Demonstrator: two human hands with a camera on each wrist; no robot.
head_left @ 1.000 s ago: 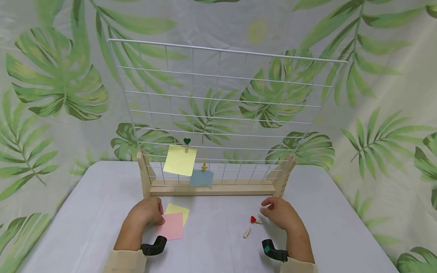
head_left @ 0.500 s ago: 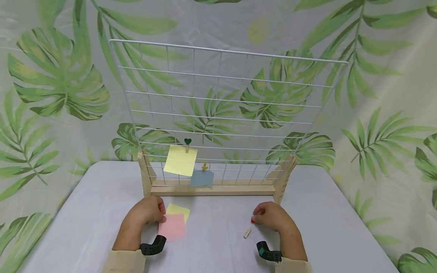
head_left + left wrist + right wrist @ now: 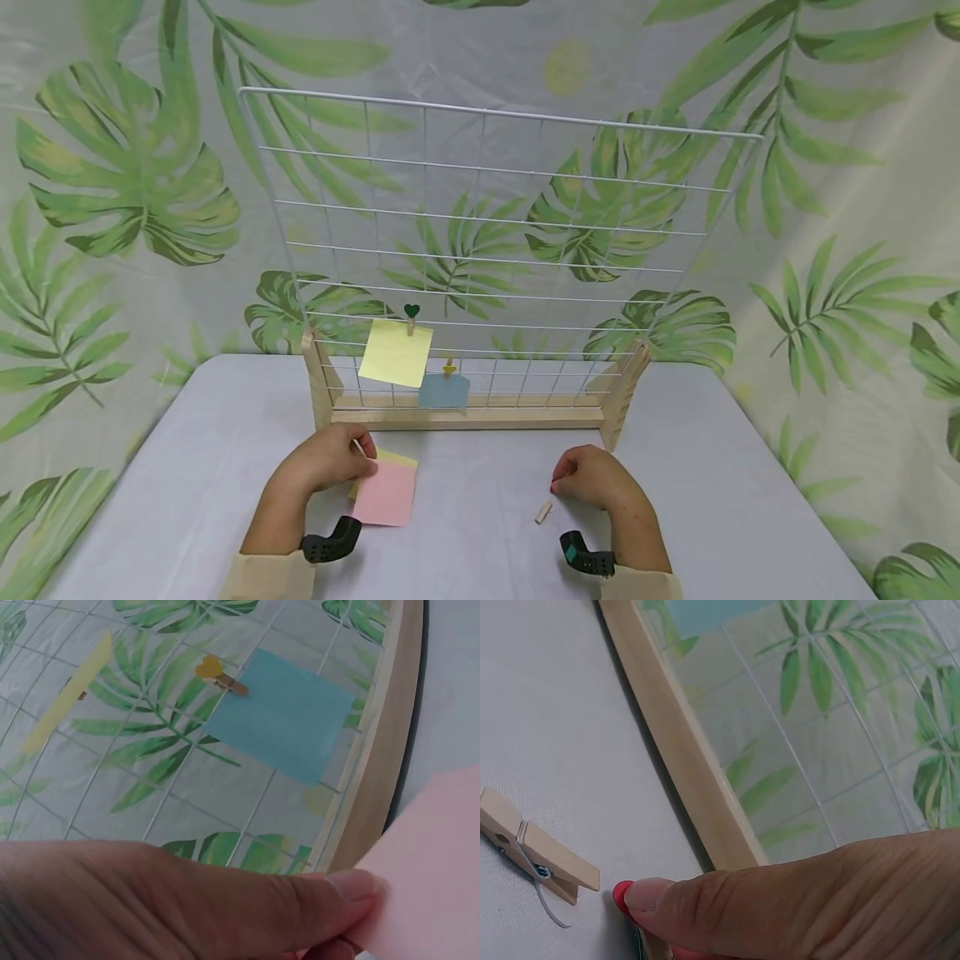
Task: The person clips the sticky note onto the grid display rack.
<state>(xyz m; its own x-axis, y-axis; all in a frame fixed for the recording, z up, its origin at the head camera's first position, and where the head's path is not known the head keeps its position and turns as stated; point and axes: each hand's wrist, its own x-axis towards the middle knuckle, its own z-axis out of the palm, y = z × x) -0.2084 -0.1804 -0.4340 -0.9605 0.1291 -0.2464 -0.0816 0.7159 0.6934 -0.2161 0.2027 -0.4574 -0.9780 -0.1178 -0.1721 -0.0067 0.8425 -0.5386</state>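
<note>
Paper square (image 3: 386, 493), pink, is pinched by one corner between thumb and fingers in the left-hand grip (image 3: 337, 457), just in front of the left part of the rack's wooden base (image 3: 465, 419). Beneath it lies a yellow sheet (image 3: 399, 457), showing along the upper edge and as a sliver at the left; whether the two touch, I cannot tell. On the other side, the right-hand grip (image 3: 588, 478) is closed on a small wooden clip (image 3: 622, 901) with a red tip, the thumb covering most of it. Just beside those fingers a plain clothespin (image 3: 543, 512) rests on the white counter (image 3: 480, 542), and the right wrist view shows a thin grey strand curving out from it. Behind both hands, a white wire grid (image 3: 480, 257) rises from the wooden base. Low on its left half hangs a yellow note (image 3: 395, 352), fixed by a peg bearing a dark green heart (image 3: 412, 311); to the right of that and lower, a blue note (image 3: 444, 392) hangs from a peg with a yellow heart (image 3: 449, 368). Each wrist wears a black device (image 3: 332, 542) above a beige sleeve (image 3: 270, 577), and a cloth (image 3: 480, 42) printed with green leaves covers the background.
</note>
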